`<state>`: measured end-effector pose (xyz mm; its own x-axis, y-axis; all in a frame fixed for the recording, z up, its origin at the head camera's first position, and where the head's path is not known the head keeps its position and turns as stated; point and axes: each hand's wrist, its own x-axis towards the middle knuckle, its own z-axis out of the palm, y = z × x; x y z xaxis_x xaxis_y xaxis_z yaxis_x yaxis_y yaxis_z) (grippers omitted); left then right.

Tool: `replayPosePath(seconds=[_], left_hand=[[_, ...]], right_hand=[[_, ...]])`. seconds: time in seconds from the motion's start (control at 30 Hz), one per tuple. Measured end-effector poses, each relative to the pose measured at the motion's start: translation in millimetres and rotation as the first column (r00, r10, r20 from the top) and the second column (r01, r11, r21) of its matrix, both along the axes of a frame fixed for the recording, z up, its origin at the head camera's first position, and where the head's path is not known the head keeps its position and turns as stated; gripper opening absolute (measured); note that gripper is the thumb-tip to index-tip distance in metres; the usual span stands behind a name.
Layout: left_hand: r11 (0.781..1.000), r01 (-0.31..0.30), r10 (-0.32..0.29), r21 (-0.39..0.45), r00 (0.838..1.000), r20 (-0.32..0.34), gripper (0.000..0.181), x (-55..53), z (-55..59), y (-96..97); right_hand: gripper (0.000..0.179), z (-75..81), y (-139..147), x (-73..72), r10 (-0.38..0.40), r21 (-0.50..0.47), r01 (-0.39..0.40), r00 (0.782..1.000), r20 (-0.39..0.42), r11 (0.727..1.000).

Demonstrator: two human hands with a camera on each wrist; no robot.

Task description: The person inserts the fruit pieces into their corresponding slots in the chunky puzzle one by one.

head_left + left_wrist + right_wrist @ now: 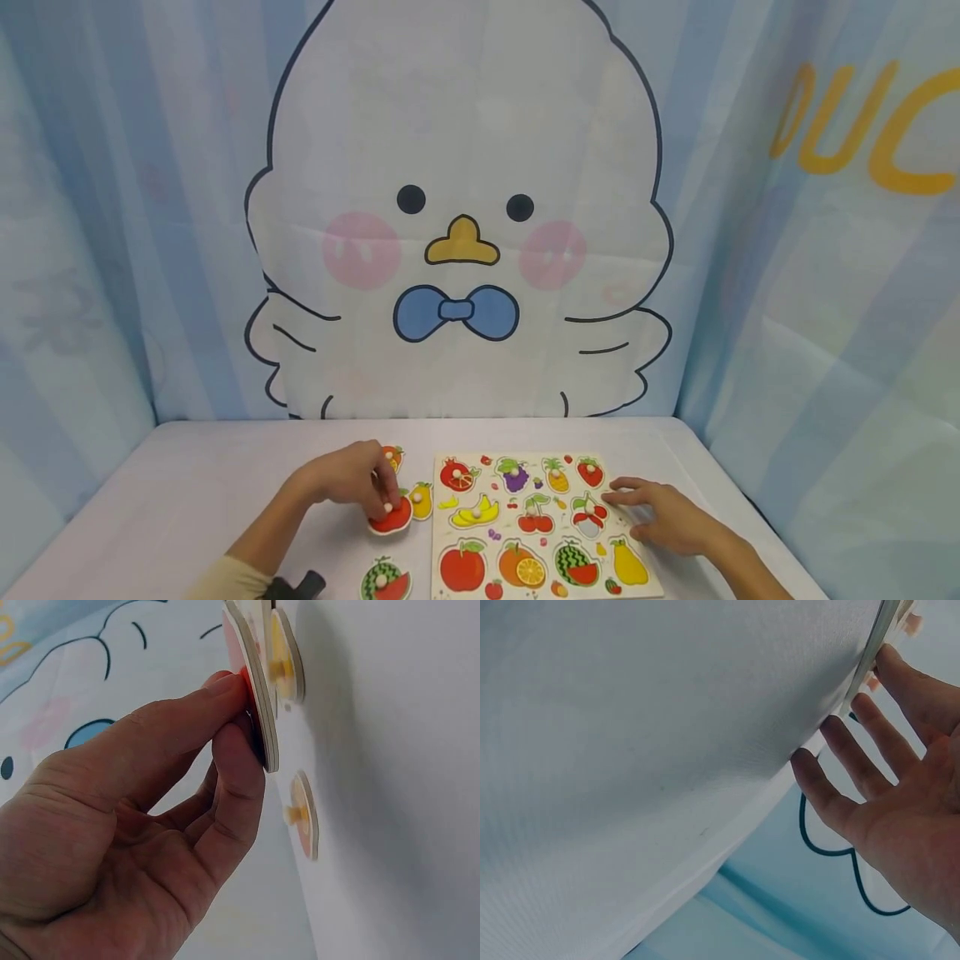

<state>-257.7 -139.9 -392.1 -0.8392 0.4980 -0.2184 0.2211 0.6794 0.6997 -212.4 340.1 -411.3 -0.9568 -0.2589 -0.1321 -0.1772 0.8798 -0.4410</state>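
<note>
My left hand [352, 475] pinches a red apple puzzle piece [392, 518] by its knob, just left of the wooden fruit puzzle board [504, 521]. In the left wrist view, the piece [259, 697] stands edge-on at the thumb and fingertips. My right hand [671, 517] lies at the board's right side with its fingers spread and nothing gripped. Its fingertips are at the board's edge in the right wrist view. Knobbed fruit pieces sit in the board's upper rows; the bottom row shows printed apple, orange, watermelon and pear shapes without knobs.
A yellow pear-like piece [422, 502] and an orange piece [392, 457] lie beyond the left hand. Nearer the front is a watermelon piece [386, 581]. The white table [187, 492] meets a curtain [600, 358] printed with a cartoon duck.
</note>
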Motion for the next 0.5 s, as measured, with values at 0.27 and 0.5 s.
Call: replayPosePath(seconds=[0.27,0.5], left_hand=[[0.999,0.039,-0.039,-0.001,0.999,-0.004,0.02,2.0,1.4,16.7],[0.993,0.113,-0.113,0.019,0.994,-0.01,0.02,5.4,2.7,28.8]], right_hand=[[0.05,0.0,1,-0.1,0.021,0.009,-0.021,1.0,-0.01,1.0],[0.05,-0.4,2,-0.7,0.035,0.011,-0.035,0.999,-0.01,0.999]])
